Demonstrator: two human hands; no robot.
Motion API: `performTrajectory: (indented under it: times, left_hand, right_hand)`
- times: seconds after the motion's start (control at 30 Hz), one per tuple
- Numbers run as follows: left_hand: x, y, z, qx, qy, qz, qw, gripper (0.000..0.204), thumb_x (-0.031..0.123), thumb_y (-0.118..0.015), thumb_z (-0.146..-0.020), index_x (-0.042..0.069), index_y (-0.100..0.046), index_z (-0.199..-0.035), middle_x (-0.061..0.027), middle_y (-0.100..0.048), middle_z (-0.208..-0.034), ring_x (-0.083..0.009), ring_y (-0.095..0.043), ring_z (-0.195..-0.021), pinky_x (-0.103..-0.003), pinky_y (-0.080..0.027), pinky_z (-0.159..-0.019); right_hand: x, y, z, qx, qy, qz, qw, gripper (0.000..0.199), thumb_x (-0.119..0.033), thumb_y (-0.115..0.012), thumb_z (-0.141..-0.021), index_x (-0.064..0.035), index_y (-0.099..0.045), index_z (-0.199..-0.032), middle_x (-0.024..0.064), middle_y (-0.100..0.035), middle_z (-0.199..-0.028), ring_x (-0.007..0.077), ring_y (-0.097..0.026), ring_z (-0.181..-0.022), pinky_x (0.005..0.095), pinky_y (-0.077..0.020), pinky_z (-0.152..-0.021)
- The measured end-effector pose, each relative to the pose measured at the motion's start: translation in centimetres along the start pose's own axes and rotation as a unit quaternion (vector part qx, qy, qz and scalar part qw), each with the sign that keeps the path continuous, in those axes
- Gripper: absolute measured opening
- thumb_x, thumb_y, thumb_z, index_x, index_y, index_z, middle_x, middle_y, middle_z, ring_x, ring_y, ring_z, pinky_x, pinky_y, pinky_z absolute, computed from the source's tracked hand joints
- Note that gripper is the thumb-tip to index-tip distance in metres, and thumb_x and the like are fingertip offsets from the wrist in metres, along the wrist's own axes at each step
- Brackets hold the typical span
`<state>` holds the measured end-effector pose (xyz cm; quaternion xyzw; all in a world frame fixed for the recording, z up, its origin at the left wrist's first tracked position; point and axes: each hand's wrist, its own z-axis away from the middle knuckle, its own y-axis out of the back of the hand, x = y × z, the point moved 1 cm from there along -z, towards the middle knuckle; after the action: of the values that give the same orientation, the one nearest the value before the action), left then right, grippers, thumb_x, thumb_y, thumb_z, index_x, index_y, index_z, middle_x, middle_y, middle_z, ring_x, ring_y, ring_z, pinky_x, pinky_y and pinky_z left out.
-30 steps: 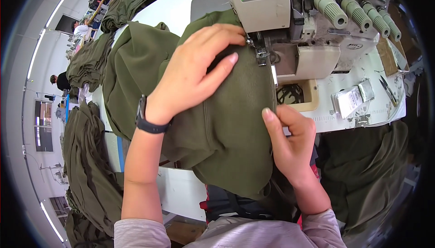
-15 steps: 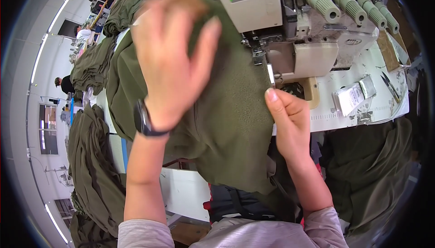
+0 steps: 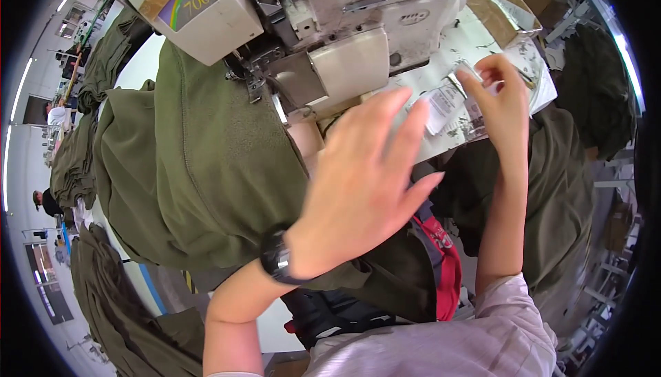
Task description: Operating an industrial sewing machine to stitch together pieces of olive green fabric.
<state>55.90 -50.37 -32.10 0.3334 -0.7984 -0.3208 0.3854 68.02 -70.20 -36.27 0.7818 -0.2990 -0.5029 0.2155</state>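
Note:
My left hand (image 3: 361, 181), a dark watch on its wrist, is open and slightly blurred, held over the table's front edge with nothing in it. Its fingertips point toward a bundle of white labels (image 3: 442, 107). At the far end of that bundle, my right hand (image 3: 501, 95) has thumb and fingers curled in a pinch on it. Dark green fabric (image 3: 231, 139) with a stitched seam lies left of my hands, its edge beside the presser foot (image 3: 255, 92) of an overlock sewing machine (image 3: 351, 67). No hand touches the fabric near the foot.
A cardboard box (image 3: 506, 22) stands at the back right of the white table. Green garments (image 3: 530, 170) hang below its right edge. More green piles (image 3: 110, 301) lie at the left. A person (image 3: 48, 201) is in the far left background.
The view has turned right. My left hand has left the fabric and moved right; my right hand has let go of the fabric edge and reached the label bundle.

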Motion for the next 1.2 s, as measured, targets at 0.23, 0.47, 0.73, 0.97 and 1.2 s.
performTrajectory:
  times: [0.23, 0.47, 0.73, 0.97, 1.2]
  left_hand:
    - [-3.6, -5.6, -2.5, -0.056, 0.084, 0.008, 0.995, 0.081, 0.011, -0.076, -0.073, 0.001, -0.035, -0.142, -0.0201, -0.047, -0.130, -0.0371, -0.051, -0.113, -0.043, -0.043, -0.094]
    - [-1.5, -4.3, -1.3, 0.106, -0.013, -0.079, 0.991, 0.075, 0.007, -0.074, -0.073, 0.006, -0.042, -0.141, -0.0176, -0.052, -0.134, -0.0324, -0.050, -0.123, -0.044, -0.040, -0.100]
    - [-2.8, 9.3, 4.4, 0.092, -0.123, -0.316, 0.936, 0.031, 0.012, -0.076, -0.071, 0.017, -0.071, -0.101, 0.0026, -0.069, -0.110, -0.0185, -0.064, -0.108, -0.041, -0.031, -0.107]
    - [-6.6, 12.1, 5.0, -0.011, -0.050, -0.231, 0.972, 0.019, 0.000, -0.070, -0.075, 0.009, -0.070, -0.092, -0.0061, -0.070, -0.098, -0.0233, -0.067, -0.098, -0.041, -0.035, -0.102]
    - [-8.2, 15.4, 4.4, 0.150, -0.026, -0.298, 0.942, 0.023, -0.002, -0.067, -0.078, 0.006, -0.070, -0.099, -0.0064, -0.070, -0.103, -0.0202, -0.067, -0.092, -0.036, -0.044, -0.091]
  right_hand:
    - [-0.5, -0.8, 0.9, -0.062, -0.117, -0.117, 0.984, 0.024, -0.021, -0.072, -0.087, 0.0007, -0.063, -0.080, -0.0021, -0.055, -0.069, 0.0029, -0.046, -0.064, 0.0207, -0.0338, -0.057]
    - [-1.1, 0.2, 2.1, 0.193, -0.092, -0.288, 0.933, 0.021, -0.016, -0.067, -0.092, 0.0047, -0.068, -0.094, -0.0010, -0.062, -0.080, 0.0050, -0.055, -0.073, 0.0203, -0.0432, -0.066]
    - [-12.3, -2.9, 7.4, -0.024, -0.080, -0.562, 0.823, 0.019, -0.016, -0.070, -0.088, 0.0007, -0.063, -0.085, 0.0018, -0.061, -0.074, 0.0105, -0.058, -0.071, 0.0252, -0.0421, -0.065]
    - [-14.5, -6.8, 10.6, -0.289, 0.013, -0.337, 0.896, 0.020, -0.008, -0.073, -0.081, -0.0004, -0.057, -0.073, 0.0062, -0.054, -0.069, 0.0150, -0.054, -0.068, 0.0282, -0.0407, -0.063]
    - [-13.9, -8.6, 9.3, -0.149, 0.110, -0.406, 0.895, 0.019, -0.006, -0.076, -0.078, -0.0009, -0.059, -0.073, 0.0096, -0.052, -0.067, 0.0209, -0.049, -0.053, 0.0309, -0.0373, -0.049]
